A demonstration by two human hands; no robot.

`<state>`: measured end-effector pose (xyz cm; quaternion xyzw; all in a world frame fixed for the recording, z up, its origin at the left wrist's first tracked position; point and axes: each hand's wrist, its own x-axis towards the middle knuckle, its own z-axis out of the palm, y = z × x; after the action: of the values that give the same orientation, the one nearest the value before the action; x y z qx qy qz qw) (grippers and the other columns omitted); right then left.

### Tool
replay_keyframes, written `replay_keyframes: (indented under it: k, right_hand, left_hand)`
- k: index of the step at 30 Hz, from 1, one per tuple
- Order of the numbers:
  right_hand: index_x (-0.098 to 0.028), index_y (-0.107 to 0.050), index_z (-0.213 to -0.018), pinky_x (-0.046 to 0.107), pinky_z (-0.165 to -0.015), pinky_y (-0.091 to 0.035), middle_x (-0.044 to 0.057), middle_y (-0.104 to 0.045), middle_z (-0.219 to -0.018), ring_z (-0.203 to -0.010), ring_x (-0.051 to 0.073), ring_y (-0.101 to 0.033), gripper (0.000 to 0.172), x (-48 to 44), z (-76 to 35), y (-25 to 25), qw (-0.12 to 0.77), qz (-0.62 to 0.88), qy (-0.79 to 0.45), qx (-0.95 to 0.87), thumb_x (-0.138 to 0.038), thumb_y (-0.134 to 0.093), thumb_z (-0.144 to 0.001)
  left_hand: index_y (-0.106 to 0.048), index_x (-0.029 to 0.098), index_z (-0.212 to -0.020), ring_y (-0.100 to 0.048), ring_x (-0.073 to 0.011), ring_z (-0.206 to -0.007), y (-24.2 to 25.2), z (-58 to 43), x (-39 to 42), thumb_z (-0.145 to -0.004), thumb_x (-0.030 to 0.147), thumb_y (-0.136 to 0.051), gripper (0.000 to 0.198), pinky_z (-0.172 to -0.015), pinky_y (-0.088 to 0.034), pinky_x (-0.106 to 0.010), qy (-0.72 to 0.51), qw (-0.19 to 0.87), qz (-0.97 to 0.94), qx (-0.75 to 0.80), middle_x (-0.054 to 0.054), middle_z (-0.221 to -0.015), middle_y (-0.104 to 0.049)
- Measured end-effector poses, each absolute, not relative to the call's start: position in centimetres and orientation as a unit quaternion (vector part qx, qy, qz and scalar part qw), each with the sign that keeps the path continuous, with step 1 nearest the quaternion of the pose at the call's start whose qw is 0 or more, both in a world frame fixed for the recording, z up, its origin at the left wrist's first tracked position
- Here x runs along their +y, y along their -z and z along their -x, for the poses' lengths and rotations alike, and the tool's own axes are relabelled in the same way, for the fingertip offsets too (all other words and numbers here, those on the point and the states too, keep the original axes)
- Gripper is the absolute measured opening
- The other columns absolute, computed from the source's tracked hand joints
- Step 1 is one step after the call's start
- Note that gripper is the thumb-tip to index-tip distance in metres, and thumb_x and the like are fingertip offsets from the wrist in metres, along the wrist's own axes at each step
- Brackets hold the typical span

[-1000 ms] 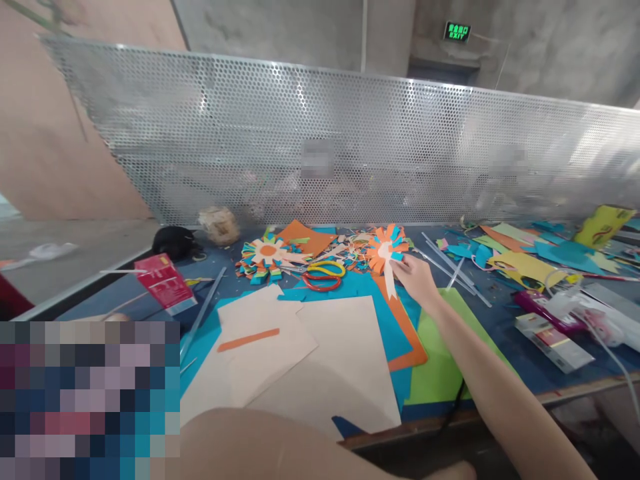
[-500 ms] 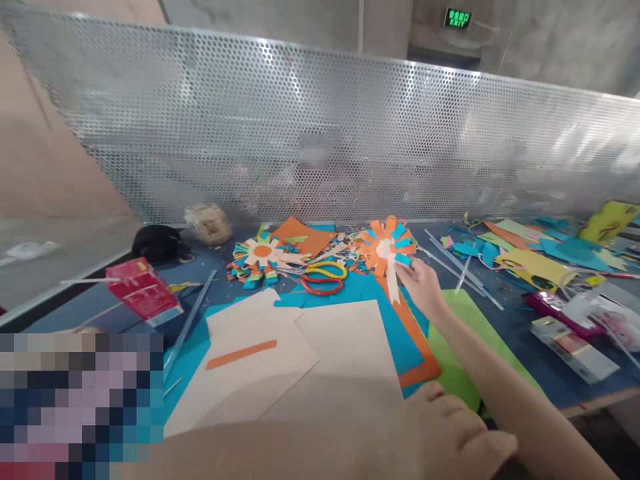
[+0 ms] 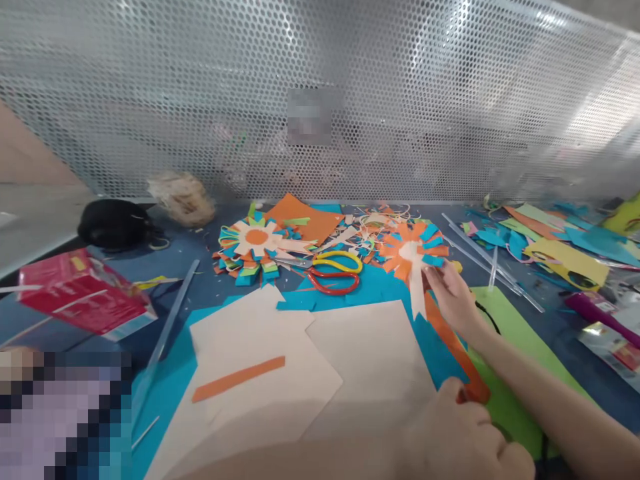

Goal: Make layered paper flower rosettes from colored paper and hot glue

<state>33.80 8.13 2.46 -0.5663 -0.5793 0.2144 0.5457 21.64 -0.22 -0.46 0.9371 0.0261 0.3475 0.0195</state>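
My right hand (image 3: pixel 453 297) reaches in from the lower right and pinches the edge of a paper rosette (image 3: pixel 407 253). The rosette has orange and blue looped petals, a pale centre and a pale tail hanging down. My left forearm crosses the bottom of the view, and my left hand (image 3: pixel 470 430) is curled near the pale sheets; whatever is inside its fingers is hidden. To the left, a second paper rosette (image 3: pixel 257 239) with an orange centre lies on the table. Scissors (image 3: pixel 336 272) with yellow and red handles rest between the two rosettes. An orange strip (image 3: pixel 239 379) lies on a pale sheet (image 3: pixel 367 360).
Paper scraps (image 3: pixel 373 230) are heaped behind the scissors. Green paper (image 3: pixel 525 360) is under my right forearm. A red carton (image 3: pixel 85 293), black round item (image 3: pixel 115 223) and clear stick (image 3: pixel 167 333) occupy the left. Another hand (image 3: pixel 20 363) shows at the left edge. Perforated metal (image 3: pixel 200 100) stands behind.
The view has tilted down and come closer, so the table things appear larger. My right hand still grips the rosette, and my left hand stays curled at the lower right.
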Motion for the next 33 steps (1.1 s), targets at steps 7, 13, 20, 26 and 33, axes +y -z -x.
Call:
replay_keyframes:
  k: [7,13,20,26,33]
  right_hand:
    - [-0.024,-0.051,-0.075,0.028,-0.060,-0.047,-0.001,-0.054,-0.066,-0.063,0.015,-0.055,0.020,7.0,-32.7,-2.8,0.523,0.583,-0.202,-0.588,-0.040,-0.045,-0.085]
    - [-0.023,-0.054,-0.074,0.027,-0.061,-0.046,-0.001,-0.056,-0.067,-0.064,0.014,-0.055,0.019,6.9,-32.5,-3.2,0.515,0.586,-0.193,-0.595,-0.038,-0.048,-0.084]
    - [-0.022,-0.050,-0.075,0.029,-0.062,-0.048,0.000,-0.054,-0.068,-0.064,0.015,-0.055,0.019,8.0,-32.7,-2.9,0.560,0.558,-0.173,-0.588,-0.040,-0.049,-0.081]
    - [-0.024,-0.048,-0.087,0.029,-0.061,-0.050,0.002,-0.058,-0.082,-0.072,0.016,-0.059,0.019,9.3,-33.9,-5.3,0.622,0.518,-0.182,-0.558,-0.041,-0.048,-0.080]
    - [-0.023,-0.040,-0.074,0.028,-0.060,-0.047,0.000,-0.054,-0.070,-0.064,0.014,-0.056,0.018,9.5,-35.3,-4.0,0.605,0.518,-0.158,-0.584,-0.039,-0.044,-0.081]
  left_hand:
    - [-0.040,0.016,-0.055,-0.048,-0.0123,-0.049,-0.1,-21.9,0.2,-0.081,0.041,-0.052,0.038,-0.051,-0.025,-0.031,-0.342,0.020,-0.939,0.016,0.002,-0.048,-0.054]
    - [-0.050,0.015,-0.069,-0.053,-0.0155,-0.058,0.2,-21.4,0.7,-0.086,0.030,-0.043,0.024,-0.057,-0.033,-0.034,-0.340,0.042,-0.939,-0.009,0.000,-0.057,-0.058]
    - [-0.051,0.016,-0.100,-0.056,-0.0175,-0.085,-3.6,-19.9,2.6,-0.083,0.025,-0.040,0.022,-0.072,-0.039,-0.034,-0.421,0.048,-0.905,0.024,-0.005,-0.092,-0.063]
    - [-0.046,0.015,-0.094,-0.057,-0.0256,-0.088,-4.3,-16.0,10.9,-0.067,0.006,-0.041,0.029,-0.075,-0.042,-0.038,-0.238,0.092,-0.903,0.346,-0.011,-0.089,-0.060]
    - [-0.043,0.016,-0.102,-0.053,-0.0241,-0.103,-1.4,-13.8,15.0,-0.070,0.007,-0.038,0.033,-0.086,-0.041,-0.035,-0.190,0.089,-0.930,0.303,-0.012,-0.106,-0.060]
